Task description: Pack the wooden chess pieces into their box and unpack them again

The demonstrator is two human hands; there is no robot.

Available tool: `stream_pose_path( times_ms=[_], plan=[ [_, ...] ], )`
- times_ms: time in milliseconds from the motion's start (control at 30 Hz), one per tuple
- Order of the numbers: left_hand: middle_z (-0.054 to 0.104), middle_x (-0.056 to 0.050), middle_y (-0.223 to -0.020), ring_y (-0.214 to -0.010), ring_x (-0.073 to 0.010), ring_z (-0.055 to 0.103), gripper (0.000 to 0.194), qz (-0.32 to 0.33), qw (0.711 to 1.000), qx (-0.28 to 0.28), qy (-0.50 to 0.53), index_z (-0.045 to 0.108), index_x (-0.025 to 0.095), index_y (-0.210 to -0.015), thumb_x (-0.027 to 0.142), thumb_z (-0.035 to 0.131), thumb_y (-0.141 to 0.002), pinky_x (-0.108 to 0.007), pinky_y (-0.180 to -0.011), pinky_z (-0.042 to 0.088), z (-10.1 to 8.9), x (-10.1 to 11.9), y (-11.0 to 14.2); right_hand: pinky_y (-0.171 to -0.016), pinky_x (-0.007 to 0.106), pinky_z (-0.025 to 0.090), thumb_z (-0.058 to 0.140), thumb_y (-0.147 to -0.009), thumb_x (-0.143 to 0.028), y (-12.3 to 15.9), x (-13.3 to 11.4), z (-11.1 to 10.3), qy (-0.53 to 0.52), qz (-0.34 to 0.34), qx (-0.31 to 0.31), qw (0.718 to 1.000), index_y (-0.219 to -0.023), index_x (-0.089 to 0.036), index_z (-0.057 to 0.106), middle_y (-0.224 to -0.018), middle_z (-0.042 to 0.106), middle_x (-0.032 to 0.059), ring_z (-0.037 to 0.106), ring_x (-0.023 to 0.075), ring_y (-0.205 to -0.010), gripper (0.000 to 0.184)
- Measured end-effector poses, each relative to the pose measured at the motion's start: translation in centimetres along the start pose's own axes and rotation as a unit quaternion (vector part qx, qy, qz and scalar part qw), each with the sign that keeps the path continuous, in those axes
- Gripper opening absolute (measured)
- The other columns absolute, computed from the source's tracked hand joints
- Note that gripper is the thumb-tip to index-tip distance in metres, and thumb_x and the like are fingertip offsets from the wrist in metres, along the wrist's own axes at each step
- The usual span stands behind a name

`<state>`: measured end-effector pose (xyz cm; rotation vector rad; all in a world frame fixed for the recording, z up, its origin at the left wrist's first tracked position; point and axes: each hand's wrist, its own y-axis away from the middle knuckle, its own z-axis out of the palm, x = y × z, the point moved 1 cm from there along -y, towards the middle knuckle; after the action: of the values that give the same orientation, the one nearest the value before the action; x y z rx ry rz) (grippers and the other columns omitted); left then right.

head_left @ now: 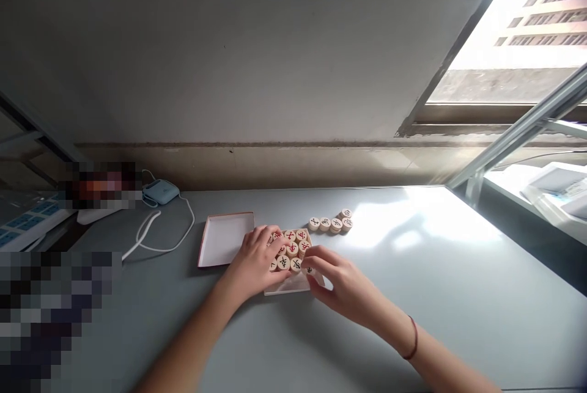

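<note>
An open box (293,285) holds rows of round wooden xiangqi pieces (283,262) with red and black characters. My left hand (254,258) lies over the box's left side, fingers apart and touching pieces there. At the front right corner of the box, my right hand (337,277) has its thumb and fingers closed around a xiangqi piece (310,271), which is partly hidden by them. Beyond the box, several more xiangqi pieces (325,222) sit in a short row on the table, some seemingly stacked. The box's left part is covered by my left hand.
The box lid (226,240) lies inner side up, left of the box. A light blue device (161,191) with a white cable (186,231) is farther left on the grey table (435,319). A wall runs behind; a metal frame (509,130) stands at the right.
</note>
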<state>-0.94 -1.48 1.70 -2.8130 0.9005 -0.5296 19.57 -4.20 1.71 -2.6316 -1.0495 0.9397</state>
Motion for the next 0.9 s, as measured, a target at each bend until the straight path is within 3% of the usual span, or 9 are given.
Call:
stream_pose_path(
  times_ms=[133,267,467,667,900],
  plan=[
    [0.049,-0.009,-0.131,-0.124,-0.0269,0.045,0.052,0.004,1.0,-0.01,0.024,0.047,0.027,-0.127,0.036,0.066,-0.079,-0.044,-0.104,0.042,0.5,-0.2,0.1,-0.071,0.034,0.051,0.041,-0.087,-0.006,-0.5,0.0,1.3,0.041,-0.037,0.002,0.998,-0.092,-0.019,0.057,-0.096,0.061,0.0085,0.058,0.0179,-0.08,0.021],
    [0.044,-0.01,-0.139,-0.13,-0.0284,0.041,0.059,-0.01,0.999,-0.025,0.03,0.043,0.026,-0.133,0.036,0.065,-0.08,-0.045,-0.106,0.041,0.9,-0.5,0.2,-0.068,0.029,0.049,0.044,-0.089,-0.008,-1.0,0.2,1.3,0.017,-0.03,-0.001,0.999,-0.086,-0.019,0.058,-0.09,0.06,0.0066,0.056,0.0158,-0.077,0.018],
    [0.045,-0.009,-0.139,-0.131,-0.028,0.041,0.059,-0.011,0.999,-0.031,0.038,0.043,0.028,-0.134,0.032,0.065,-0.08,-0.045,-0.106,0.042,1.0,-0.6,0.3,-0.067,0.029,0.044,0.049,-0.086,-0.006,-1.8,0.7,1.0,0.082,-0.046,-0.031,0.995,-0.077,-0.019,0.057,-0.077,0.059,0.0037,0.052,0.0159,-0.073,0.017],
    [0.047,-0.009,-0.138,-0.13,-0.0285,0.042,0.06,-0.016,0.998,-0.039,0.051,0.045,0.028,-0.133,0.034,0.068,-0.078,-0.045,-0.106,0.041,0.6,-0.4,0.1,-0.065,0.029,0.039,0.046,-0.09,-0.012,-2.1,0.9,1.3,0.124,-0.061,-0.04,0.99,-0.08,-0.019,0.057,-0.076,0.06,0.0037,0.051,0.0151,-0.07,0.016],
    [0.049,-0.009,-0.136,-0.129,-0.0283,0.042,0.054,-0.01,0.998,-0.04,0.048,0.048,0.027,-0.131,0.04,0.064,-0.081,-0.046,-0.106,0.042,0.3,-0.3,0.1,-0.065,0.029,0.042,0.05,-0.09,-0.022,-2.0,0.7,0.4,0.082,-0.036,-0.027,0.996,-0.08,-0.019,0.059,-0.074,0.061,0.0038,0.053,0.0161,-0.07,0.014]
  ],
)
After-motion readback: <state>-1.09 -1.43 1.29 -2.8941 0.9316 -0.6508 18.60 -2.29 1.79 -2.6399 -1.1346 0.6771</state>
